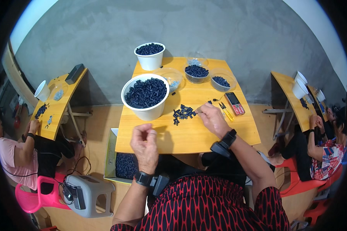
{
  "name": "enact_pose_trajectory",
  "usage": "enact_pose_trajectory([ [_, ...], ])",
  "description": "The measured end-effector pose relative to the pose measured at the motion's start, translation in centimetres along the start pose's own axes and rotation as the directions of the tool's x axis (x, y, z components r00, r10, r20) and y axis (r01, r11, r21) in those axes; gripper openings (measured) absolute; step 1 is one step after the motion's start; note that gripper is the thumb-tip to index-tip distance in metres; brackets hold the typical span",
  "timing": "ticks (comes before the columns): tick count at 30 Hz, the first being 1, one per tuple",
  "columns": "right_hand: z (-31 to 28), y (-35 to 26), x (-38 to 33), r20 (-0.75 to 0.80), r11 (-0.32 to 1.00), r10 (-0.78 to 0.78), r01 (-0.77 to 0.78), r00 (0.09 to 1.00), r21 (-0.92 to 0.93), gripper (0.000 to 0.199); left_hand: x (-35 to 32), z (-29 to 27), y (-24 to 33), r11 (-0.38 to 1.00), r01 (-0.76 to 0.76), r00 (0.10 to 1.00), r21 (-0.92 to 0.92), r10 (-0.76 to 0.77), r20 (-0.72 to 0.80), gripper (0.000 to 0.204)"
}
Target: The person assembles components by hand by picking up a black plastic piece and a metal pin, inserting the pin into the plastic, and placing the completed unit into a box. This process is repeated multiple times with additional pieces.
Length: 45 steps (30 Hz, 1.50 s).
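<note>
My desk (189,134) is warm yellow wood. The small parts (184,112) I sort are dark navy, heaped in white buckets (145,109). My sleeves (204,208) are black with red wavy lines. The phone (234,103) is red; the snips (226,111) have yellow handles.

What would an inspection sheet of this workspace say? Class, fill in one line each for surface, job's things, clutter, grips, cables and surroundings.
Surface: yellow wooden table, mostly bare at the near edge.
Job's things: pile of small dark parts; large white bucket full of the same parts; smaller white bucket behind; clear bowls holding more.
Clutter: phone and yellow snips to the right of the pile.
Grips: right hand reaches to the pile, fingertips at a part; left hand raised, fingers pinched, any held part too small to tell.
Cables: black cable on the floor by the grey stool.
Surroundings: grey wall; other people at side tables, left and right.
</note>
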State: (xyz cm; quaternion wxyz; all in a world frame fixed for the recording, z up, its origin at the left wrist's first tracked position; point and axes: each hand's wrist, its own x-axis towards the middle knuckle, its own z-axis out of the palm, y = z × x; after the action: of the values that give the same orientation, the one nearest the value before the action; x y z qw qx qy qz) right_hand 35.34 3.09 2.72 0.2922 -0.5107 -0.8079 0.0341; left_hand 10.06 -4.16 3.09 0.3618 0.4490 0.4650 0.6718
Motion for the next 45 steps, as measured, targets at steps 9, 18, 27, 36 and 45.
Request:
enact_pose_trajectory([
  [9, -0.7, -6.8, -4.9, 0.137, 0.379, 0.261, -0.232, 0.956, 0.896, 0.012, -3.8, 3.7, 0.4, 0.927, 0.332, 0.891, -0.174, -0.248, 0.381, 0.024],
  [18, -0.2, -8.8, -6.2, 0.054, 0.340, 0.296, -0.158, 0.954, 0.927, 0.012, -4.4, 3.7, 0.1, 0.966, 0.204, 0.926, -0.158, -0.138, 0.351, 0.015],
  [27, -0.8, -8.2, -6.1, 0.069, 0.314, 0.250, -0.148, 0.966, 0.938, 0.010, -4.0, 3.7, 0.3, 0.898, 0.335, 0.904, -0.286, -0.221, 0.366, 0.009],
  [36, -1.9, -8.0, -6.4, 0.078, 0.365, 0.227, -0.159, 0.971, 0.917, 0.010, -3.8, 3.3, -0.2, 0.691, 0.531, 0.830, -0.489, -0.310, 0.464, 0.007],
  [45, -2.9, -9.4, -6.2, 0.021, 0.656, 0.199, -0.149, 0.980, 0.740, 0.006, -3.8, 3.2, -0.3, 0.690, 0.577, 0.782, -0.437, -0.312, 0.540, 0.005],
])
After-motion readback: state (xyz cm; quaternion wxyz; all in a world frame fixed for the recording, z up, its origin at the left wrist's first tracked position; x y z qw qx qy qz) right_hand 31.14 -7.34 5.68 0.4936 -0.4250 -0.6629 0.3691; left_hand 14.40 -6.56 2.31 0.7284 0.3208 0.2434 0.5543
